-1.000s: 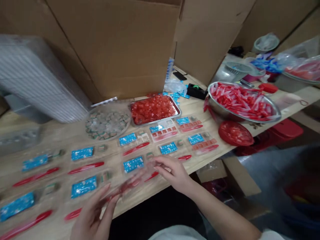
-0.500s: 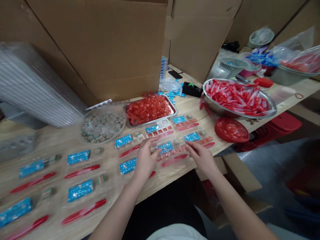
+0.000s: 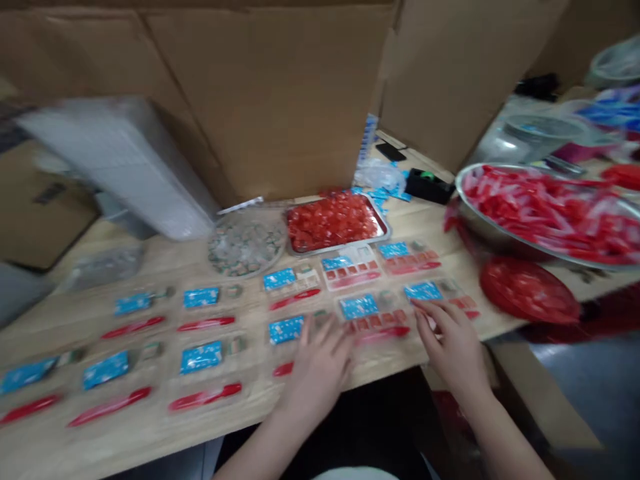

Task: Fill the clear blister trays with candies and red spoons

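My left hand (image 3: 323, 353), smeared by motion, reaches palm down over a clear plastic tray with its fingers spread. That tray holds a blue patterned packet (image 3: 287, 330) and a red pen-shaped plastic piece, partly hidden by the hand. My right hand (image 3: 453, 337) is curled near the front right tray, thumb and forefinger close together. A small pinkish bit shows between them, too blurred to name. Just left of it lies a tray with a blue packet (image 3: 359, 307), a row of small red squares (image 3: 377, 321) and a red pen-shaped piece (image 3: 383, 335).
More filled trays run leftward along the wooden table (image 3: 165, 453). Behind them stand a round dish of small greenish-white pieces (image 3: 246, 247) and a metal tray of red pieces (image 3: 335, 223). On the right are a metal bowl (image 3: 500, 230) and a red basket (image 3: 530, 293). Cardboard (image 3: 280, 100) stands behind.
The camera view has turned left, so the table appears shifted right. My left hand has moved from the red-square tray to the tray left of it, its fingers spreading. My right hand stays near the front right tray.
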`<state>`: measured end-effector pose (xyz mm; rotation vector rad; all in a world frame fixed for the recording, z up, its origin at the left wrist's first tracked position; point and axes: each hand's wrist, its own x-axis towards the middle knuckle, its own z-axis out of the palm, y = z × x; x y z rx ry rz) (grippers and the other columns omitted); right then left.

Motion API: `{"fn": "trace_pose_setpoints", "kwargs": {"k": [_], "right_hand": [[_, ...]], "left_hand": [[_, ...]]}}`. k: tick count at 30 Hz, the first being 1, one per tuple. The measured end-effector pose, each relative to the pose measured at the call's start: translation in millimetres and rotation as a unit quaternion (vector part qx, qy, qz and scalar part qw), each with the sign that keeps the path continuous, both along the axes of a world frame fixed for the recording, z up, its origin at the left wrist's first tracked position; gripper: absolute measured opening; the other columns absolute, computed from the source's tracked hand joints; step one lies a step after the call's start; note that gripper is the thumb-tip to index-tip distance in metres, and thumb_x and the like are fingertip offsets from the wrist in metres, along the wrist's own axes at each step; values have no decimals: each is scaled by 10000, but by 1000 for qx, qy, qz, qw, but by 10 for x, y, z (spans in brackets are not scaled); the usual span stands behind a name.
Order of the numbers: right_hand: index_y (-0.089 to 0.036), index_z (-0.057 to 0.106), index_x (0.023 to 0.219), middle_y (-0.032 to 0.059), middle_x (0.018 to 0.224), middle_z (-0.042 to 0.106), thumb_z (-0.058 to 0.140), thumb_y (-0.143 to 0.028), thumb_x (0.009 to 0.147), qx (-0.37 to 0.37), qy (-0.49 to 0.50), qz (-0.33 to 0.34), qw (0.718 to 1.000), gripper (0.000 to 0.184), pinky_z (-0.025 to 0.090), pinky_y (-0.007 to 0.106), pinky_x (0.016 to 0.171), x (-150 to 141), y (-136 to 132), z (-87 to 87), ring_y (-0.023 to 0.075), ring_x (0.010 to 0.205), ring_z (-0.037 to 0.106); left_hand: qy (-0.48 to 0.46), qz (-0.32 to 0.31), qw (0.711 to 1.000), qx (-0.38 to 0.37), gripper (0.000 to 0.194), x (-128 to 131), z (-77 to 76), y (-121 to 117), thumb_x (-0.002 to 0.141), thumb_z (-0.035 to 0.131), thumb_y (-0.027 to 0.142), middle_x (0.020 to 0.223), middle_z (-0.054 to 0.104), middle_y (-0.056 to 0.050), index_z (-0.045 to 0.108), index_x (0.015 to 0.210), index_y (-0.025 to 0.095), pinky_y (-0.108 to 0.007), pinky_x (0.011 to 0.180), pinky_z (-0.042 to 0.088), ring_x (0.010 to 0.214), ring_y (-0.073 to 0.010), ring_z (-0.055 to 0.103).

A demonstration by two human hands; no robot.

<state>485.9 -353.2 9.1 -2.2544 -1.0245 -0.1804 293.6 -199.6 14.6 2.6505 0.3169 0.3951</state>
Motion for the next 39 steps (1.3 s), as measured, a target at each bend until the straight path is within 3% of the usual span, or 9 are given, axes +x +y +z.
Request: {"fn": "trace_pose_setpoints", "kwargs": {"k": [8, 14, 18, 25, 28, 32, 35, 37, 39], "right_hand": [[-233, 644, 980, 78, 967, 639, 480, -256, 875, 14, -48, 251, 967, 195, 510, 425, 789, -143, 1105, 49, 243, 913, 592], [-236, 634, 1064, 114, 1105, 613, 420, -38, 819, -24, -179, 321, 930, 380, 474, 420, 882, -378, 2380, 238, 275, 1041, 547], [-266, 612, 1110, 91, 1227, 586, 404, 34, 770, -29, -207, 344, 915, 499, 466, 429, 904, -396, 2725, 182, 290, 1167, 501], [-229, 623, 1098, 76, 1196, 623, 424, -27, 821, -32, -227, 383, 895, 397, 451, 403, 964, -255, 2577, 218, 246, 1175, 524], [-201, 644, 1052, 92, 1129, 653, 489, -134, 841, 58, -186, 328, 924, 270, 455, 441, 951, -278, 2275, 326, 250, 1096, 572], [-196, 665, 919, 74, 899, 690, 588, -310, 815, 207, 126, 144, 959, 173, 536, 379, 740, -569, 1756, 468, 206, 794, 646], [-180, 653, 880, 58, 800, 675, 651, -420, 757, 223, 440, 94, 865, 270, 532, 314, 582, -869, 1452, 476, 179, 657, 633], [-169, 652, 858, 64, 795, 675, 687, -445, 717, 200, 566, 99, 794, 312, 530, 308, 583, -992, 1303, 415, 188, 676, 642], [-176, 654, 910, 72, 849, 685, 703, -448, 700, 155, 611, 114, 768, 346, 531, 312, 608, -977, 1172, 317, 202, 729, 654]], "left_hand": [[-43, 108, 993, 2, 323, -412, 148, 71, 862, 531, 250, 1240, 593, -56, 553, 1183, 277, -611, 1028, 330, 1247, -267, 456], [-152, 148, 976, 47, 282, -807, -249, 175, 823, 566, 208, 1090, 675, -38, 612, 1089, 288, -540, 999, 411, 1120, -244, 575], [-198, 215, 956, 39, 182, -872, -452, 190, 815, 597, 247, 1012, 701, -20, 641, 983, 302, -536, 1007, 402, 1087, -237, 598], [-219, 231, 947, -35, 217, -865, -289, 380, 831, 543, 178, 1037, 686, -34, 644, 981, 298, -539, 1022, 377, 1091, -238, 584], [-222, 202, 947, -111, 267, -837, -223, 433, 843, 517, 169, 1105, 656, -55, 628, 1054, 291, -485, 983, 432, 1092, -235, 580], [-309, 297, 834, -348, 385, -649, -205, 381, 869, 525, 277, 1273, 546, -103, 492, 1253, 262, -411, 974, 445, 1181, -237, 519], [-349, 309, 720, -513, 659, -490, -133, 386, 814, 609, 381, 1315, 491, -137, 287, 1374, 256, -384, 920, 481, 1165, -244, 537], [-331, 293, 682, -582, 722, -448, -49, 436, 780, 641, 420, 1182, 576, -124, 267, 1373, 251, -346, 805, 530, 986, -222, 640], [-300, 303, 672, -606, 730, -477, 22, 500, 754, 663, 436, 973, 644, -74, 295, 1351, 233, -290, 660, 540, 751, -179, 680]]}}
